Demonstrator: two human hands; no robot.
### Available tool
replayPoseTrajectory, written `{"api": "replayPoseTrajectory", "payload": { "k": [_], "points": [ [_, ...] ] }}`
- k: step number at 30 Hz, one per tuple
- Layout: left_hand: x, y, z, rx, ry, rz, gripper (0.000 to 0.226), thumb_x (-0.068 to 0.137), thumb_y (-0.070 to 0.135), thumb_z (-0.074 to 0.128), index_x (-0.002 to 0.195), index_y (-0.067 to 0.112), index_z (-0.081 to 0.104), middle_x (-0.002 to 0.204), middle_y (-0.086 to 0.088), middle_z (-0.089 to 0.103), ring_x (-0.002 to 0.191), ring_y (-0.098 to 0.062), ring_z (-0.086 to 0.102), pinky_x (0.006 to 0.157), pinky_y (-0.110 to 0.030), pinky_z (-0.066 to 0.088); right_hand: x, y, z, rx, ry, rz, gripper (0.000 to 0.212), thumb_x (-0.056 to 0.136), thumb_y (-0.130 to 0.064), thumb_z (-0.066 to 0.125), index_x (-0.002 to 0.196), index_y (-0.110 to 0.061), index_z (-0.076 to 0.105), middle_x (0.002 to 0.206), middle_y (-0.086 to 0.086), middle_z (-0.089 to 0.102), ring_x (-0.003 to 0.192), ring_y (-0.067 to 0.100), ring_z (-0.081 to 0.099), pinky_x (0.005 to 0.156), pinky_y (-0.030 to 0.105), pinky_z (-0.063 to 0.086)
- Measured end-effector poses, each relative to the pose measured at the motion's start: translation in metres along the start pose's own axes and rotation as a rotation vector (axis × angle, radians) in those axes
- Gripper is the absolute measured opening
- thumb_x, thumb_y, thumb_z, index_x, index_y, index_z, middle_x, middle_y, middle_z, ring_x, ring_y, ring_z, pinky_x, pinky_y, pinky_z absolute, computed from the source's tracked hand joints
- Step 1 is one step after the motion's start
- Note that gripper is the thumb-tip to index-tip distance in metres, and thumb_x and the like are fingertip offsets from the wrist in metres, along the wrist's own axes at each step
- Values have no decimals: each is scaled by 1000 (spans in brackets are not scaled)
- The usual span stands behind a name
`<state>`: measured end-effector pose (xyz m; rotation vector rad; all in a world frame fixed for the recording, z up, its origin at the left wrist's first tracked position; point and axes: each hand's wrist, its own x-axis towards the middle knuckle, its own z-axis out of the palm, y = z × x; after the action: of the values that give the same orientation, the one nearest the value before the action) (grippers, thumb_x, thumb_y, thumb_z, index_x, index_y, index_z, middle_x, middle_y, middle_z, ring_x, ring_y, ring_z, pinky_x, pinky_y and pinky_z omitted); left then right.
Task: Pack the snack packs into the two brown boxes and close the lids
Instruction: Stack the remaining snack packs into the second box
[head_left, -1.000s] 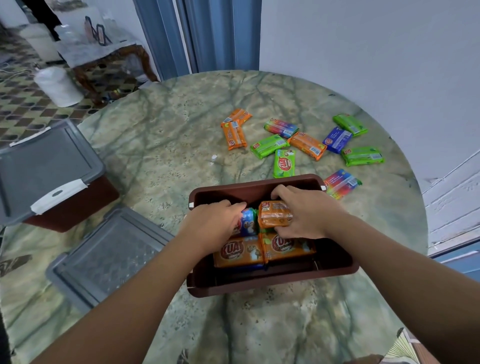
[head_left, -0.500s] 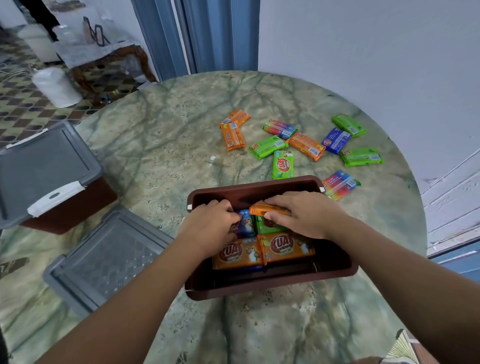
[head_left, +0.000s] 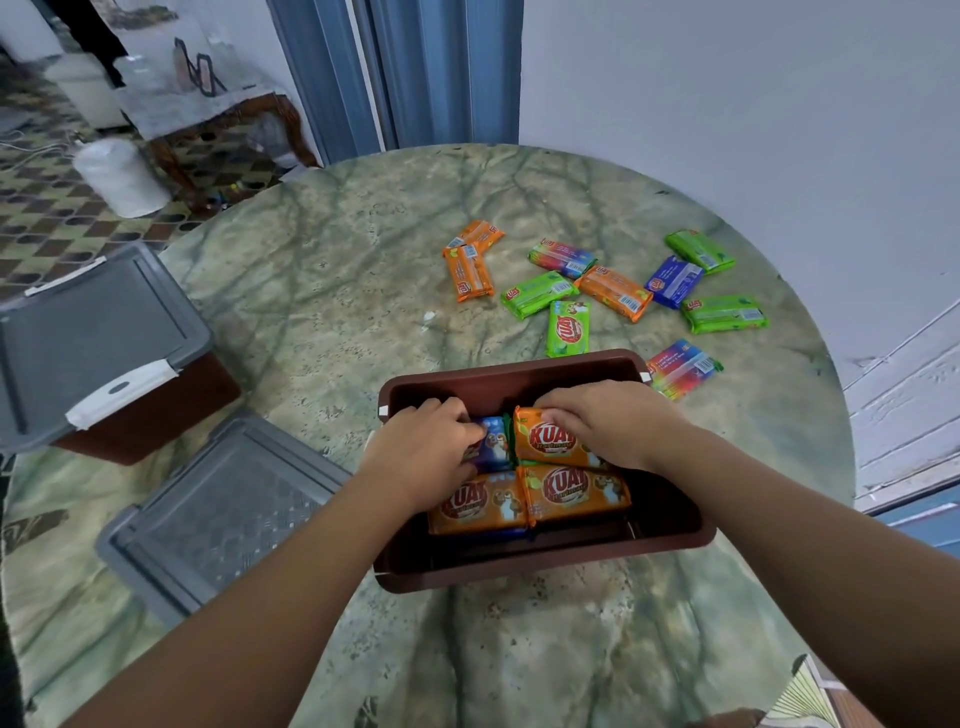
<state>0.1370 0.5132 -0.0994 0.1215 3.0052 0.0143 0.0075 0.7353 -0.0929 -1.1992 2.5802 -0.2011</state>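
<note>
Since the earlier frame, the orange pack (head_left: 550, 439) under the right hand (head_left: 608, 423) has gone from standing on edge to lying flat, label up, in the far right of the open brown box (head_left: 670, 535). That hand's curled fingers rest on its far end; whether they grip or merely press cannot be told. The left hand (head_left: 421, 457) has kept its place, fingers curled down onto the blue pack (head_left: 493, 439) just left of the orange one; the exact grip is hidden.

Two more orange packs (head_left: 530, 499) lie side by side in the near half of the box, with darker packs visible beneath them. A green edge shows between the blue and orange packs. Judgement: this box holds a second layer nearly seated, and the step in hand is pressing it level.

Beyond the box, loose snack packs (head_left: 613, 291) remain scattered on the far right of the worktop (head_left: 337, 291), orange, green, blue and rainbow-coloured, one rainbow pack (head_left: 683, 366) just beside the box's far right corner. These are not yet packed.

A grey lid (head_left: 218, 514) lies upturned near left of the box. The second brown box (head_left: 150, 415) stands further left at the worktop edge, its grey lid already on. Judgement: remaining work is loading the loose packs and fitting the lid.
</note>
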Motion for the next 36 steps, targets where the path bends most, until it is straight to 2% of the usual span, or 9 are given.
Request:
{"api": "replayPoseTrajectory", "payload": {
  "k": [3, 10, 15, 20, 27, 29, 31, 34, 36],
  "points": [
    [0, -1, 0, -8, -7, -4, 54, 92, 49, 63, 143, 36, 52, 134, 5, 50, 117, -19, 49, 95, -36, 45, 2, 1, 3, -7, 22, -19, 40, 104, -55, 44, 143, -46, 44, 130, -15, 55, 111, 16, 63, 85, 40, 56],
    [-2, -1, -1, -35, 16, -15, 34, 91, 44, 63, 124, 37, 64, 121, 9, 57, 106, -16, 54, 87, -35, 44, -1, -1, 5, -224, -47, -68, 77, 84, -72, 65, 150, -43, 39, 141, -12, 50, 127, 17, 53, 94, 38, 52],
    [-1, 0, -1, -16, 7, 23, 32, 97, 42, 56, 127, 35, 66, 128, 8, 57, 110, -17, 55, 92, -37, 47, 2, -3, 3, -224, -89, -111, 67, 91, -60, 66, 152, -42, 43, 143, -11, 47, 127, 18, 46, 99, 39, 49],
    [0, 0, 0, -18, 2, 38, 34, 100, 46, 53, 130, 36, 64, 131, 9, 54, 113, -17, 53, 94, -36, 46, 4, -5, 3, -225, -68, -95, 69, 89, -61, 67, 151, -44, 42, 122, -5, 42, 113, 18, 41, 92, 39, 51],
    [-1, 1, 0, -116, 41, 48, 35, 97, 54, 54, 125, 39, 67, 122, 12, 57, 109, -13, 54, 90, -35, 47, -1, -6, 3, -153, -36, -99, 65, 89, -64, 65, 148, -44, 45, 122, -7, 45, 121, 17, 44, 94, 38, 50],
    [-1, 1, -3, -275, 121, 25, 26, 97, 49, 56, 113, 37, 72, 109, 15, 59, 101, -7, 56, 85, -34, 50, -2, -3, 1, 5, 50, -105, 51, 93, -58, 64, 141, -40, 55, 117, -9, 48, 116, 14, 50, 94, 36, 50],
    [2, 1, -8, -410, 218, -4, 18, 98, 42, 59, 103, 33, 74, 97, 16, 59, 91, -3, 56, 79, -34, 51, -4, 1, 0, 207, 245, -117, 36, 96, -49, 65, 128, -33, 67, 102, -11, 53, 98, 9, 56, 84, 33, 50],
    [24, 10, -25, -455, 319, -17, 19, 99, 40, 58, 96, 28, 72, 83, 13, 58, 77, -5, 55, 69, -37, 50, -3, 12, -8, 430, 612, -61, 16, 96, -30, 71, 110, -24, 74, 78, -7, 56, 75, 5, 53, 68, 25, 44],
    [46, 21, -40, -449, 363, -13, 21, 99, 41, 59, 92, 27, 71, 78, 12, 56, 73, -6, 52, 66, -36, 48, 3, 26, -15, 463, 684, 13, 13, 96, -26, 68, 108, -23, 73, 75, -5, 56, 71, 5, 52, 67, 24, 43]
  ]
}}
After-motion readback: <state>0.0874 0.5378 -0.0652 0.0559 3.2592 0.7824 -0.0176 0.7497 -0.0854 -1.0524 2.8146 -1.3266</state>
